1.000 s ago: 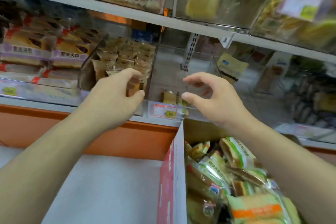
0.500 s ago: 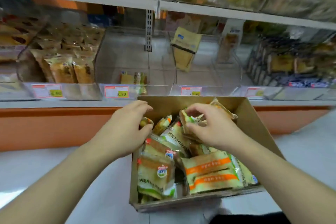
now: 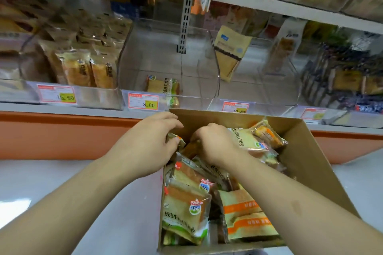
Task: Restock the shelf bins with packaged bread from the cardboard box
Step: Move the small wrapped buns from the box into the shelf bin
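Packaged bread (image 3: 187,209) is seen heaped inside the cardboard box (image 3: 306,163), which is stood just below the clear shelf bin (image 3: 170,62) marked 8.80, apparently so that packets need only a short lift to reach it. Both hands are reached into the far end of the box, nearest that bin. A small packet (image 3: 176,139) is pinched by the curled fingers of the left hand (image 3: 145,147), just inside the box's left wall. The right hand (image 3: 215,143) is curled down over packets near the box's middle; whether one is actually gripped cannot be told, since the fingertips are hidden. A single matching loaf (image 3: 162,86) is left at the front of the bin above the box, the rest of that bin being bare, which is judged to be why it is being refilled. Fuller bins of other bread (image 3: 87,68) are ranged to the left of the box, and a yellow pouch (image 3: 230,51) is propped in the bin up and to its right.
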